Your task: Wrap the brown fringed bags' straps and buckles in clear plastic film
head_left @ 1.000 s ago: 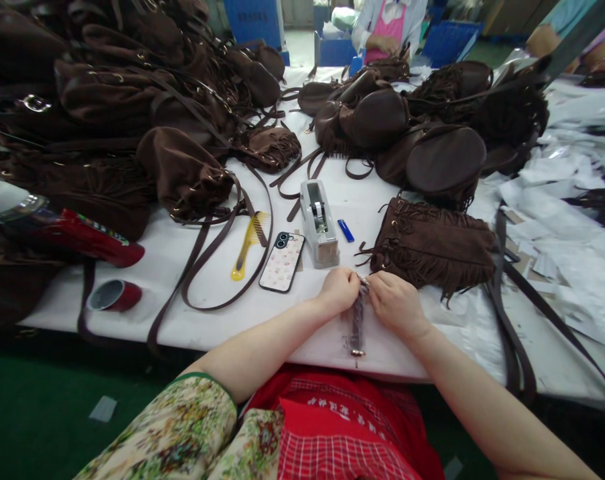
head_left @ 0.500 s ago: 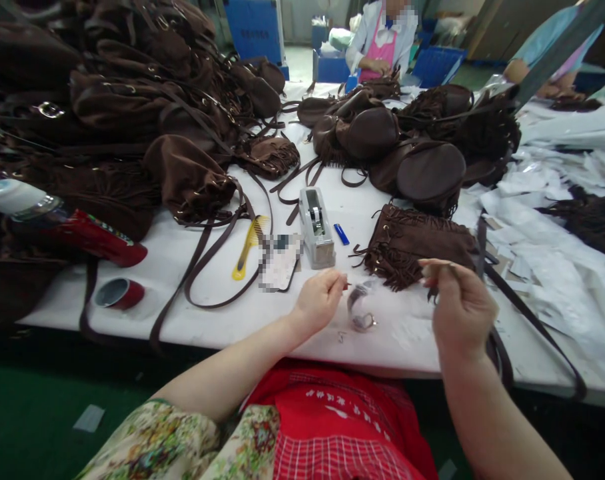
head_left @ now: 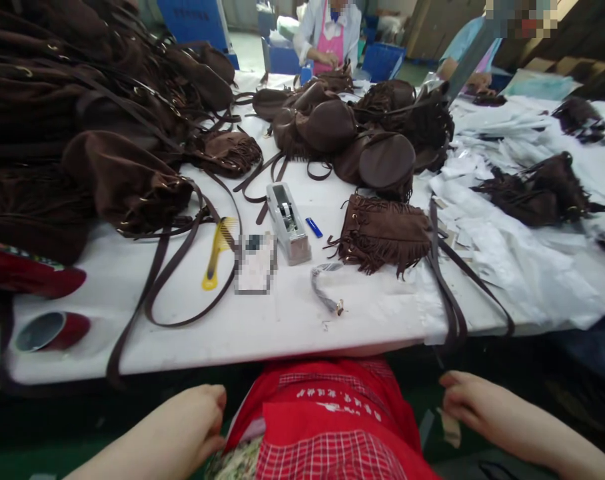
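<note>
My left hand point(head_left: 208, 421) is below the table's front edge, beside the red apron point(head_left: 302, 427). Its fingers are curled inward, and whatever they hold, if anything, is hidden. On the apron's other side, my right hand point(head_left: 465, 403) is also lowered, fingers bent and closed; I cannot make out anything in them. A brown fringed bag point(head_left: 387, 230) lies on the table ahead, with its straps hanging over the front edge. Left of it is a small plastic-wrapped strip with metal ends point(head_left: 325, 290). A tape dispenser point(head_left: 288, 227) stands behind that strip.
A blue piece point(head_left: 313, 227), a phone point(head_left: 255, 263) and a yellow comb point(head_left: 216, 253) lie near the dispenser. A red cup point(head_left: 55, 331) rests on its side at left. Brown bags point(head_left: 127, 177) are heaped behind. White sheets point(head_left: 517, 233) cover the right. A co-worker point(head_left: 327, 37) stands opposite.
Both hands have come down and back from above the tabletop to below its front edge, moving apart to either side of the apron. The view has swung to the right.
</note>
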The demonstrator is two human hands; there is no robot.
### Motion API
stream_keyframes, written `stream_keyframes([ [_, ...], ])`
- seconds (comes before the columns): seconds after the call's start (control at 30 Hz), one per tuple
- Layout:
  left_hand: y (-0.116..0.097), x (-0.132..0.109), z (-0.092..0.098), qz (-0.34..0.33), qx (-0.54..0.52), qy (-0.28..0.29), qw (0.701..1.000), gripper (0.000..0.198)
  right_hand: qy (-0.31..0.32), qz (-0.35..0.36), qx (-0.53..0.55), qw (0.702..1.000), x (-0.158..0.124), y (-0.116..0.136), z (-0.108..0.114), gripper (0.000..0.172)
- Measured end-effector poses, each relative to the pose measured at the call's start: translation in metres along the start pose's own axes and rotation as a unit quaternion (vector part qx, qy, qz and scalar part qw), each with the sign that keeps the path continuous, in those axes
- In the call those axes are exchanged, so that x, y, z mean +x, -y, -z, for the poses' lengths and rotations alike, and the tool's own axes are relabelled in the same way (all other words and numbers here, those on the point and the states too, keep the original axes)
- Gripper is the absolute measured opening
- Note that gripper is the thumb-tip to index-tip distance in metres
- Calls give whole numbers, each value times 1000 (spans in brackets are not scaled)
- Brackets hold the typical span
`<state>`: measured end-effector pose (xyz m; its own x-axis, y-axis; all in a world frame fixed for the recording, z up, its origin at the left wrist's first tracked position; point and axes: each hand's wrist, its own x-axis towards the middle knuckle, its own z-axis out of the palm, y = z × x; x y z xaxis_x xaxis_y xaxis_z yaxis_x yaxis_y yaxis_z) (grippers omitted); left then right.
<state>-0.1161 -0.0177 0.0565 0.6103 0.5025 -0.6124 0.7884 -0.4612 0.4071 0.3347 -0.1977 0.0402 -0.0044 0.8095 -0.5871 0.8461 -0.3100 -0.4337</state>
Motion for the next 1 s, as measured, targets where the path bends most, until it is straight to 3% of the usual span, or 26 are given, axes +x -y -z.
stream_keyframes([
  [0.07, -5, 12, 7, -54, -36, -26, 998, 23, -18, 18, -77, 997, 3, 3, -8, 14],
  [0.13, -12, 35, 18, -85, -66, -84, 991, 26, -70, 47, -93, 992, 14, 23, -6, 18],
  [0.2, -21, 65, 27, -94, -67, -157, 981, 29, -152, 84, -88, 981, 34, 57, 2, 29],
  [0.3, -38, 110, 37, -114, -48, -215, 969, 30, -275, 178, -139, 935, 76, 112, 7, 43],
  [0.4, -53, 140, 42, -148, -30, -240, 959, 30, -282, 267, -219, 895, 117, 140, -1, 55],
  [0.5, -62, 152, 51, -148, -15, -244, 958, 30, -261, 246, -234, 903, 137, 135, -10, 36],
  [0.6, -64, 155, 60, -135, -31, -183, 973, 33, -269, 178, -101, 941, 130, 118, -14, 15],
  [0.67, -66, 157, 63, -123, -112, -71, 983, 42, -265, 112, 92, 953, 114, 111, -20, 18],
  [0.7, -68, 159, 62, -109, -174, 1, 979, 48, -251, 74, 204, 943, 104, 110, -24, 22],
  [0.77, -72, 161, 55, -74, -305, 133, 940, 62, -202, 3, 407, 891, 84, 111, -38, 29],
  [0.83, -79, 164, 41, -63, -418, 215, 880, 68, -141, -46, 542, 827, 66, 114, -54, 32],
  [0.9, -87, 167, 26, -87, -519, 242, 815, 66, -75, -69, 606, 789, 54, 118, -69, 36],
  [0.97, -95, 171, 11, -94, -600, 237, 758, 57, -24, -72, 612, 787, 47, 120, -78, 37],
  [1.0, -99, 174, 6, -89, -622, 229, 743, 51, -10, -68, 601, 796, 46, 121, -80, 38],
])
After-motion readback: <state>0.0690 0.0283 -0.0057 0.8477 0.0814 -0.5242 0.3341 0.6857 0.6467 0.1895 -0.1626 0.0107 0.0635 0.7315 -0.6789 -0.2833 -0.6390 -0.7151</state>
